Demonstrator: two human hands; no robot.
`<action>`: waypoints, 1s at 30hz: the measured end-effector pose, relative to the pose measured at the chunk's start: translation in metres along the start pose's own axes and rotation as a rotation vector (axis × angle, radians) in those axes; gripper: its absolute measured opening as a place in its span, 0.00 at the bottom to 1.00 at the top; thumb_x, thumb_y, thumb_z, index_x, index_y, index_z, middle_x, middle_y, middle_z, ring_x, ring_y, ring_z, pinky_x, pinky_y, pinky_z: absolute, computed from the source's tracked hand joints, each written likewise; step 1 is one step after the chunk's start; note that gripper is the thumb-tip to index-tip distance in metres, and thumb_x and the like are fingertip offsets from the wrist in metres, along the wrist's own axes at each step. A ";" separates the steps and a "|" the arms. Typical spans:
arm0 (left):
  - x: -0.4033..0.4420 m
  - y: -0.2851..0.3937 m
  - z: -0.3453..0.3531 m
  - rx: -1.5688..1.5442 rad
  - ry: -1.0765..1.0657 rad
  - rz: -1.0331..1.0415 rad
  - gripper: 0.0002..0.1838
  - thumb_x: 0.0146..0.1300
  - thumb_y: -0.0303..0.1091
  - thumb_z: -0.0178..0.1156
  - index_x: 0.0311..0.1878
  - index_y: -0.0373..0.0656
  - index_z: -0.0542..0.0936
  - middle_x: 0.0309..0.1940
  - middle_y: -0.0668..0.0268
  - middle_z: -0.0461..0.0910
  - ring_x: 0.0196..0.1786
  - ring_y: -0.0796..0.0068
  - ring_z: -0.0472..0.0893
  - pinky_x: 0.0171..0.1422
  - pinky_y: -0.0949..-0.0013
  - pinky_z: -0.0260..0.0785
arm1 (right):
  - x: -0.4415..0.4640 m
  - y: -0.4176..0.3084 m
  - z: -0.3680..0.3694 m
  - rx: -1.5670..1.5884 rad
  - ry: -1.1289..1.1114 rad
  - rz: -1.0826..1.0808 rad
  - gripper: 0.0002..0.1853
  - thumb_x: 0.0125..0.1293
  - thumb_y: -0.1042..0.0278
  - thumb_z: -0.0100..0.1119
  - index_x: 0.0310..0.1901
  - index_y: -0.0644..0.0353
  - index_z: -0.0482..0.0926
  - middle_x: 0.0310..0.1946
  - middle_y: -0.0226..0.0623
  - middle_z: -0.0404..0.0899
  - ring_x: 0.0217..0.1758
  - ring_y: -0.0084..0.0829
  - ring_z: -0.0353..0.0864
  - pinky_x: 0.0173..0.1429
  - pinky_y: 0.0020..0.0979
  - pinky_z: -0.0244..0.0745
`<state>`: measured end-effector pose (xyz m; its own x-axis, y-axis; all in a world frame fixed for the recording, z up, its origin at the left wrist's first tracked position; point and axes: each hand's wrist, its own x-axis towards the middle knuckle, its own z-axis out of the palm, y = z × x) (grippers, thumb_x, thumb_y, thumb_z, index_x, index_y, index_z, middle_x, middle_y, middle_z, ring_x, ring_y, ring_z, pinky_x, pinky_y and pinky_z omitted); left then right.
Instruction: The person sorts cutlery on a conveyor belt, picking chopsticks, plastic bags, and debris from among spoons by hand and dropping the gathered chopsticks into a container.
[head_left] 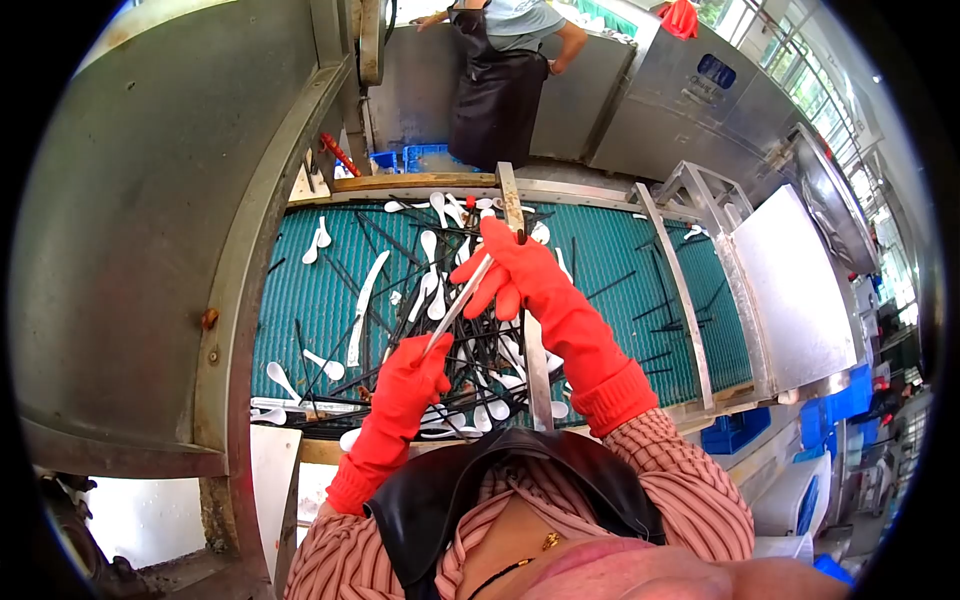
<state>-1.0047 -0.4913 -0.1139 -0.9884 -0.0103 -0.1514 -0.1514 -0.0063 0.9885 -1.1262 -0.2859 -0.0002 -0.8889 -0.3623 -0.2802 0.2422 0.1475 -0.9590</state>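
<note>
Both hands wear red rubber gloves above a green ribbed belt (pixel 620 290). My left hand (pixel 405 385) is closed around the lower end of a long, thin, pale utensil (pixel 460 302), which slants up to the right. At its upper end is my right hand (pixel 500 270), with some fingers extended; its exact hold on the utensil is unclear. Beneath and around the hands lie black chopsticks (pixel 480 350) and white spoons (pixel 430 245) in a loose heap. A long white serrated-looking piece (pixel 366 310) lies left of the heap.
Metal bars (pixel 538 370) cross over the belt. A large steel housing (pixel 130 220) stands at the left, and a white panel (pixel 795 290) at the right. Beyond the belt stands a person in a dark apron (pixel 500 90). A blue crate (pixel 735 430) sits at lower right.
</note>
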 end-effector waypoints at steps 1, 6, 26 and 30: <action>-0.001 0.002 0.000 -0.007 -0.007 -0.011 0.19 0.78 0.46 0.64 0.59 0.41 0.83 0.22 0.67 0.79 0.19 0.81 0.75 0.23 0.74 0.65 | 0.000 0.000 0.001 0.015 0.004 -0.011 0.42 0.82 0.32 0.40 0.41 0.67 0.90 0.24 0.44 0.89 0.12 0.25 0.73 0.19 0.25 0.66; -0.004 0.005 -0.005 0.005 -0.056 -0.047 0.19 0.79 0.45 0.63 0.60 0.39 0.83 0.19 0.68 0.78 0.17 0.82 0.72 0.22 0.74 0.64 | -0.004 0.002 0.004 -0.008 0.013 -0.010 0.40 0.82 0.32 0.42 0.39 0.66 0.90 0.23 0.44 0.89 0.11 0.26 0.74 0.18 0.25 0.66; 0.005 0.029 0.000 -0.126 0.008 -0.065 0.15 0.79 0.45 0.61 0.54 0.43 0.85 0.20 0.68 0.78 0.18 0.82 0.73 0.22 0.74 0.62 | -0.008 0.023 0.037 -0.028 0.029 0.114 0.33 0.77 0.34 0.55 0.42 0.65 0.86 0.23 0.45 0.88 0.13 0.31 0.78 0.20 0.29 0.72; 0.011 0.013 -0.005 0.025 0.035 0.053 0.16 0.79 0.45 0.63 0.58 0.44 0.84 0.20 0.68 0.78 0.18 0.82 0.74 0.23 0.75 0.63 | -0.012 -0.009 0.033 -0.066 0.108 0.038 0.37 0.77 0.28 0.52 0.40 0.61 0.90 0.23 0.42 0.88 0.12 0.26 0.74 0.20 0.25 0.70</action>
<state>-1.0172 -0.4962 -0.1025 -0.9941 -0.0449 -0.0986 -0.0996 0.0198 0.9948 -1.1047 -0.3128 0.0105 -0.9172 -0.2547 -0.3063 0.2533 0.2208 -0.9419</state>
